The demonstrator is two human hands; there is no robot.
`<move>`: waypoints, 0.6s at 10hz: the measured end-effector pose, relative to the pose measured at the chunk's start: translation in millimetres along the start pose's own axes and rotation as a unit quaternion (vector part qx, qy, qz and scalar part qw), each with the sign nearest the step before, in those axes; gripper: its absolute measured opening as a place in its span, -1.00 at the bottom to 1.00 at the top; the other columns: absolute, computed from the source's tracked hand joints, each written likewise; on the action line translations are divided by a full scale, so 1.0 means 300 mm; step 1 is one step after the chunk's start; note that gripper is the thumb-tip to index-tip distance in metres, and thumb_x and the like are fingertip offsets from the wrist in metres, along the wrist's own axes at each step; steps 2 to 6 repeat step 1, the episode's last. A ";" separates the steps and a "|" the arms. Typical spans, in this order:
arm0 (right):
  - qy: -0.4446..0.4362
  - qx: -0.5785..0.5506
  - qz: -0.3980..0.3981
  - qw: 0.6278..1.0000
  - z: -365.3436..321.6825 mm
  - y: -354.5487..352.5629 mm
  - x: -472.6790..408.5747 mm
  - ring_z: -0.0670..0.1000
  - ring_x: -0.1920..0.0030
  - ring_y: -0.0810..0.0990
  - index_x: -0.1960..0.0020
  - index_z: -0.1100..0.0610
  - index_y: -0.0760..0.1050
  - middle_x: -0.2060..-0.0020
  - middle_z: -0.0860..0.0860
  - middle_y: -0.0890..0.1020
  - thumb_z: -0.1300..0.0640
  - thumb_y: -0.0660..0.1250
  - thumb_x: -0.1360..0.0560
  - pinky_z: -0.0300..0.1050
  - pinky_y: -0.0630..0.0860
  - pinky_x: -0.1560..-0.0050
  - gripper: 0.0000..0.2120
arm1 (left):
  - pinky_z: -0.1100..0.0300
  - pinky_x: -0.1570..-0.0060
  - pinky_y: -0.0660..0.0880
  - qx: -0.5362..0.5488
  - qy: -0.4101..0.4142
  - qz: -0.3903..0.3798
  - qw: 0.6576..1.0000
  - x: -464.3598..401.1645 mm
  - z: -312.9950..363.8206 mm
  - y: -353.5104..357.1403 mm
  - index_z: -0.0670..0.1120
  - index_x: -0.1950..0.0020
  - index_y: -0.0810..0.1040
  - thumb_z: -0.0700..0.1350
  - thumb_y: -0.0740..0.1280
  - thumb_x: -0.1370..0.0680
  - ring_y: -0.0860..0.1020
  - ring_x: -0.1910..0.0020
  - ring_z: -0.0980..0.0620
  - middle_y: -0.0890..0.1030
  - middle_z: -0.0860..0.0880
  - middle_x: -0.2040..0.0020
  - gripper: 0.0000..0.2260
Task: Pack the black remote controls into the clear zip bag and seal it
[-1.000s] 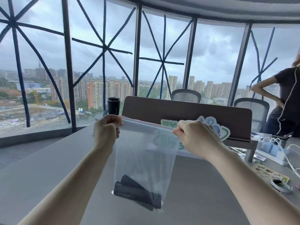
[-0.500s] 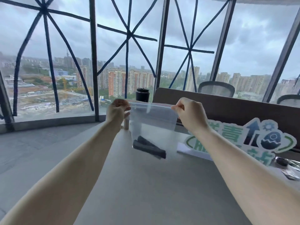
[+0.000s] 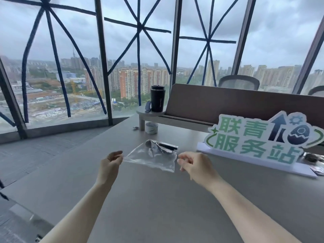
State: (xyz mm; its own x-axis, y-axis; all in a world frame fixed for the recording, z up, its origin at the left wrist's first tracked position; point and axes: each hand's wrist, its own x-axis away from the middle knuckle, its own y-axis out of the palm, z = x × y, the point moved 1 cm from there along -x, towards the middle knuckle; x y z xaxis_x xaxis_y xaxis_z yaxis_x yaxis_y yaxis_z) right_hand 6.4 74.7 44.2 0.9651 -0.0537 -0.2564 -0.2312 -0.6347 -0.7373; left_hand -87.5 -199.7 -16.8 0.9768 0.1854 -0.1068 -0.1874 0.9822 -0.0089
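Bag (image 3: 154, 159) lying on the grey counter (image 3: 157, 207), dark remotes (image 3: 162, 148) bunched at its twelve o'clock end. Left hand (image 3: 109, 166) pinches the nine o'clock corner; right hand (image 3: 193, 166) at three o'clock looks half-curled, and whether it grips the edge I cannot tell. Best run fingertips firmly along the zip strip, end to end. Black tumbler (image 3: 157, 98) stands well beyond at twelve.

Ahead of you a grey table (image 3: 157, 199) carries a small raised shelf (image 3: 150, 113) near its far edge, with a black tumbler (image 3: 157, 98) standing upright on it and a dark blue object (image 3: 148, 106) just beside the tumbler. Under the shelf sits a roll of tape (image 3: 151, 128). Toward the right edge you see a green-lettered sign (image 3: 261, 139) standing upright. Beyond the table's far edge, mesh-backed chairs (image 3: 238, 82) face taped windows (image 3: 138, 50).
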 end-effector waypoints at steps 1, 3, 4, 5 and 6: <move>0.018 -0.121 0.092 0.988 0.016 -0.174 0.128 -0.12 0.57 0.47 -0.06 0.04 0.66 0.30 -0.02 0.73 0.14 0.32 -0.57 -0.22 0.52 0.33 -0.85 | 0.09 -0.04 0.39 -0.008 0.009 0.048 0.999 0.129 -0.010 -0.052 -0.13 -0.07 0.60 -0.35 0.26 -0.52 0.54 0.02 -0.06 0.64 -0.11 0.04 -0.78; 0.018 -0.121 0.092 0.988 0.016 -0.174 0.128 -0.12 0.57 0.47 -0.06 0.04 0.66 0.30 -0.02 0.73 0.14 0.32 -0.57 -0.22 0.52 0.33 -0.85 | 0.09 -0.04 0.39 -0.008 0.009 0.048 0.999 0.129 -0.010 -0.052 -0.13 -0.07 0.60 -0.35 0.26 -0.52 0.54 0.02 -0.06 0.64 -0.11 0.04 -0.78; 0.018 -0.121 0.092 0.988 0.016 -0.174 0.128 -0.12 0.57 0.47 -0.06 0.04 0.66 0.30 -0.02 0.73 0.14 0.32 -0.57 -0.22 0.52 0.33 -0.85 | 0.09 -0.04 0.39 -0.008 0.009 0.048 0.999 0.129 -0.010 -0.052 -0.13 -0.07 0.60 -0.35 0.26 -0.52 0.54 0.02 -0.06 0.64 -0.11 0.04 -0.78; 0.018 -0.121 0.092 0.988 0.016 -0.174 0.128 -0.12 0.57 0.47 -0.06 0.04 0.66 0.30 -0.02 0.73 0.14 0.32 -0.57 -0.22 0.52 0.33 -0.85 | 0.09 -0.04 0.39 -0.008 0.009 0.048 0.999 0.129 -0.010 -0.052 -0.13 -0.07 0.60 -0.35 0.26 -0.52 0.54 0.02 -0.06 0.64 -0.11 0.04 -0.78; 0.018 -0.121 0.092 0.988 0.016 -0.174 0.128 -0.12 0.57 0.47 -0.06 0.04 0.66 0.30 -0.02 0.73 0.14 0.32 -0.57 -0.22 0.52 0.33 -0.85 | 0.09 -0.04 0.39 -0.008 0.009 0.048 0.999 0.129 -0.010 -0.052 -0.13 -0.07 0.60 -0.35 0.26 -0.52 0.54 0.02 -0.06 0.64 -0.11 0.04 -0.78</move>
